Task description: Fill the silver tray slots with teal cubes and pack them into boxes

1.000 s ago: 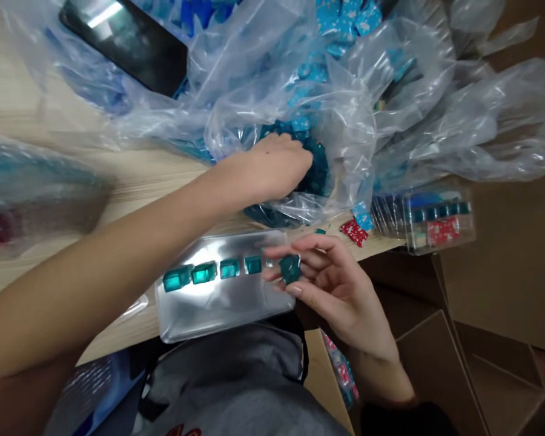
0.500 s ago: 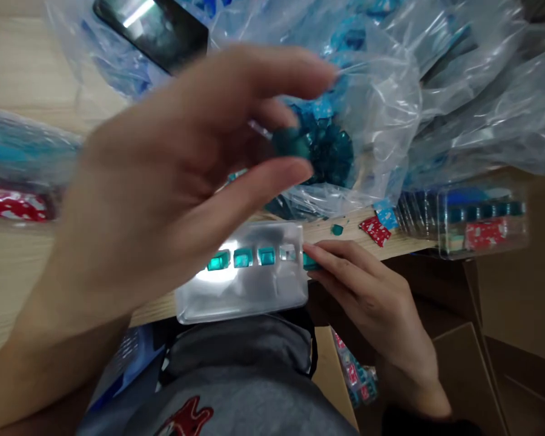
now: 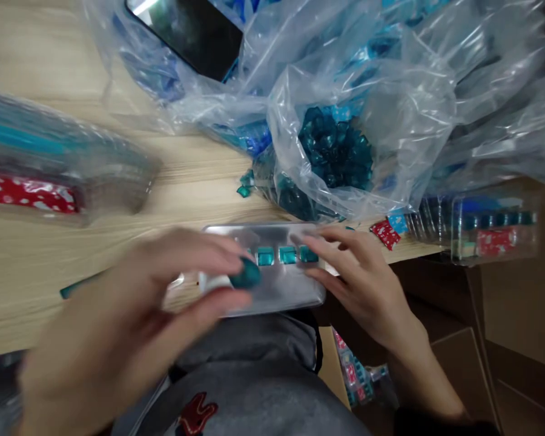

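Note:
A clear plastic tray lies at the table's front edge, with a row of teal square pieces in its recesses. My left hand, blurred, is over the tray's left end. Between its thumb and fingers is a rounded, dark teal plastic piece. At the tray's right end, my right hand has its fingers apart, the tips touching the edge around the rightmost teal square. Behind the tray, a clear bag holds a clump of dark teal pieces.
A black phone rests on bags of blue pieces at the back. Nested clear packs with a red label lie at left. More clear packs sit at the right edge, near red and blue scraps. Cardboard boxes stand below.
My left hand has come down from near the bag to the tray's left end, holding the teal piece. The tray's rightmost recess now holds teal, and my right hand's fingers have spread.

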Action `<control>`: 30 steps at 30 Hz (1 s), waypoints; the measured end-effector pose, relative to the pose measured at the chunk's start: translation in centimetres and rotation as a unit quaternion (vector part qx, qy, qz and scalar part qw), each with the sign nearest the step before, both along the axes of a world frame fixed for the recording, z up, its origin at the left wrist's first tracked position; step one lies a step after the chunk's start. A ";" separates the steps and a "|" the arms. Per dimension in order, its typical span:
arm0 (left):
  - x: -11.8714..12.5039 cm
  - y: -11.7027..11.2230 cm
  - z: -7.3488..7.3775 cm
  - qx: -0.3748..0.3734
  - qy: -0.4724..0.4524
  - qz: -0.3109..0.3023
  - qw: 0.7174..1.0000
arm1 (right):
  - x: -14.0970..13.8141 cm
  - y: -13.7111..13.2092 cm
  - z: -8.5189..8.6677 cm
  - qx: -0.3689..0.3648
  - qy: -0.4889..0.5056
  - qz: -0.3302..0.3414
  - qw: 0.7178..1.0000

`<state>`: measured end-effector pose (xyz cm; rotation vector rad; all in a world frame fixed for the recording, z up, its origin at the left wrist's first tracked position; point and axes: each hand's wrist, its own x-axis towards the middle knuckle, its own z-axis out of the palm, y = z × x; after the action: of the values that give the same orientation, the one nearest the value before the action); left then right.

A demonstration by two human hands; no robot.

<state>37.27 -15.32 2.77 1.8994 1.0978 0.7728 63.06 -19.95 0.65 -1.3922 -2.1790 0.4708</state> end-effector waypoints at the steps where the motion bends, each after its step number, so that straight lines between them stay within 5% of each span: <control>1: 0.8 -0.7 0.0 -0.012 -0.022 -0.027 0.999 | -0.2 -0.6 0.1 0.003 0.043 -0.017 0.999; 3: 2.4 -2.0 -0.3 -0.035 -0.050 -0.075 0.995 | -1.0 -1.8 0.2 -0.029 0.144 -0.016 0.989; 7: 3.8 -3.1 -1.7 -0.030 -0.027 -0.077 0.996 | -2.9 -3.3 -0.2 -0.079 0.251 -0.004 0.965; 12: 2.4 -2.3 -2.6 0.128 0.160 -0.165 0.965 | -2.5 -4.0 -1.7 -0.089 0.364 -0.206 0.904; 15: 1.6 -1.6 -2.4 0.138 0.225 -0.230 0.937 | -1.3 -4.6 -2.5 -0.078 0.421 -0.283 0.858; 22: 1.8 -0.9 -2.1 0.100 0.250 -0.268 0.925 | -0.5 -5.6 -3.1 -0.090 0.427 -0.280 0.855; 30: 1.7 0.3 -1.6 -0.044 0.239 -0.319 0.916 | -0.5 -5.8 -3.0 -0.095 0.428 -0.276 0.855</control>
<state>38.99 -15.04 1.21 2.2380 0.6765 -0.1156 62.57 -25.76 -2.36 -1.4375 -0.9884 0.8799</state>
